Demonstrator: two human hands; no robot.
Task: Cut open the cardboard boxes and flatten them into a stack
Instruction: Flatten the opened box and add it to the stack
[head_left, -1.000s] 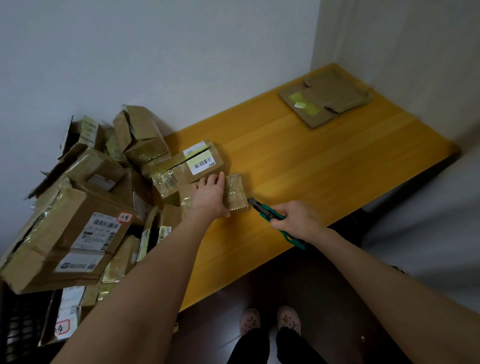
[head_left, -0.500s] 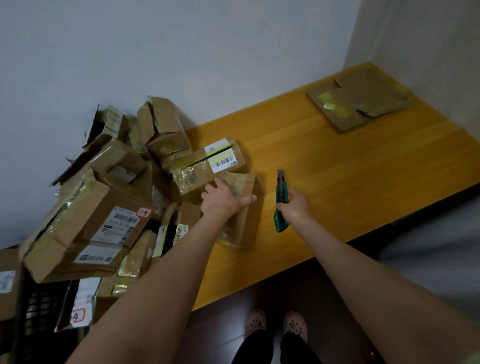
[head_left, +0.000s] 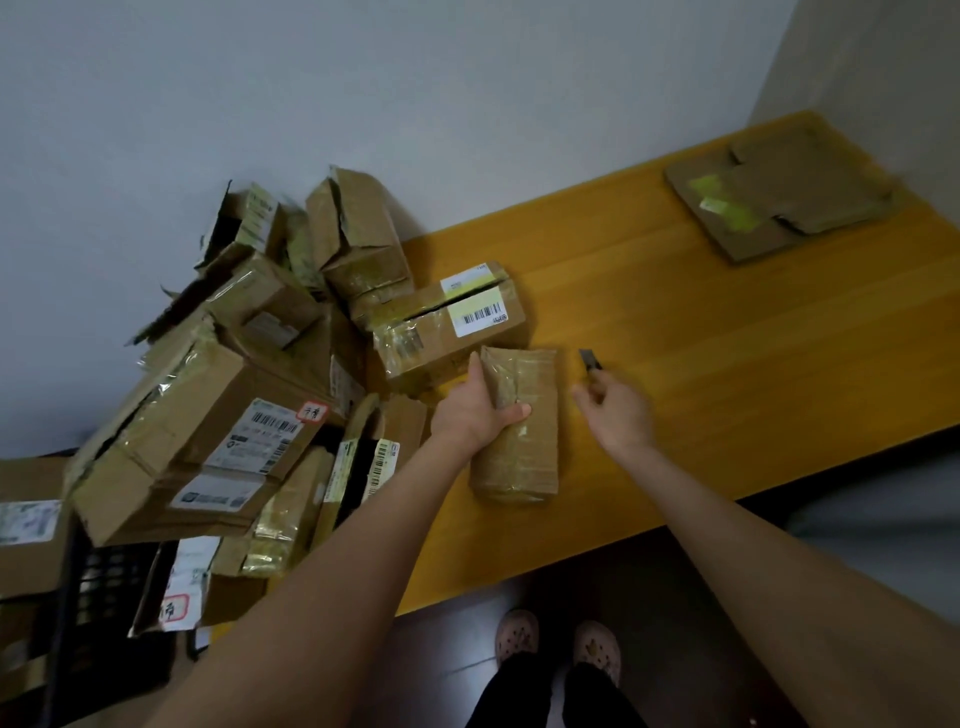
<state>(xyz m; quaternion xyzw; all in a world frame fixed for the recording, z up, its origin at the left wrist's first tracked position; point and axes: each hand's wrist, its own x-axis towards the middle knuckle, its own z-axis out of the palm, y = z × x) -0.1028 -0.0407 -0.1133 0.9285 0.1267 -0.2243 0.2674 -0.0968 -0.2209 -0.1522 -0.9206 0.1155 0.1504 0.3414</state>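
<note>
A small taped cardboard box (head_left: 524, 441) lies on the yellow wooden table (head_left: 727, 353). My left hand (head_left: 475, 410) grips its left side, thumb across the top. To the right of the box, my right hand (head_left: 615, 413) holds a utility knife (head_left: 590, 361), of which only the blade end shows above the fingers. The blade points away from me, a little apart from the box's right edge. A flattened stack of cardboard (head_left: 779, 200) lies at the table's far right corner.
A heap of several taped and torn boxes (head_left: 249, 384) fills the left end of the table and spills over a dark crate (head_left: 104, 597). A labelled box (head_left: 447, 325) lies just behind the held one. White walls close the back and right; my feet stand below the table edge.
My left hand has pulled the small box out of the heap and turned it lengthwise toward me. The right hand swung the knife from pointing left to pointing away, beside the box.
</note>
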